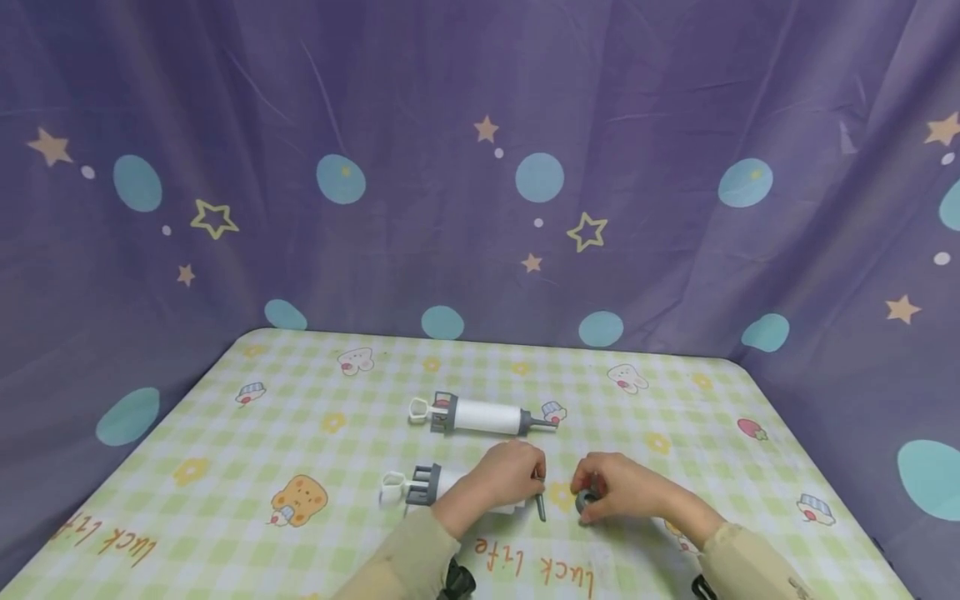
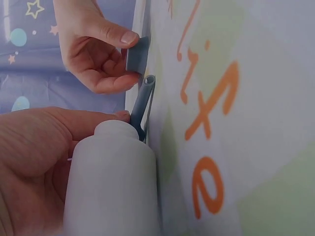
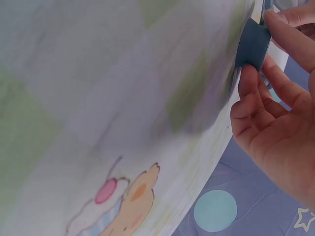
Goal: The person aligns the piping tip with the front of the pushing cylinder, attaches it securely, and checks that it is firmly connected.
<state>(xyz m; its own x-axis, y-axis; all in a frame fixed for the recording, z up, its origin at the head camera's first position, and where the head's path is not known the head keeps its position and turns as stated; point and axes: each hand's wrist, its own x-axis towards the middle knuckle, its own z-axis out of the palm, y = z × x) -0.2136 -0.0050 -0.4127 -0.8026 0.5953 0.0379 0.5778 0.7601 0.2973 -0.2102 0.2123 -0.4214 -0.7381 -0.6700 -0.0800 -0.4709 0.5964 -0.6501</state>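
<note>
My left hand pinches a slim dark grey nozzle with a hollow end, just past the tip of a white syringe-like barrel. That barrel lies on the table, its grey flange and white pull handle pointing left; the forearm covers part of it. To the right, my right hand holds a short grey ring-shaped cap between thumb and fingers, close to the cloth. A gap separates the two hands. The nozzle and the cap are apart.
Behind the hands lies a second white syringe-like tool, with a grey flange, white handle and grey nozzle fitted. A green checked cloth covers the table. Purple curtains hang behind and at both sides.
</note>
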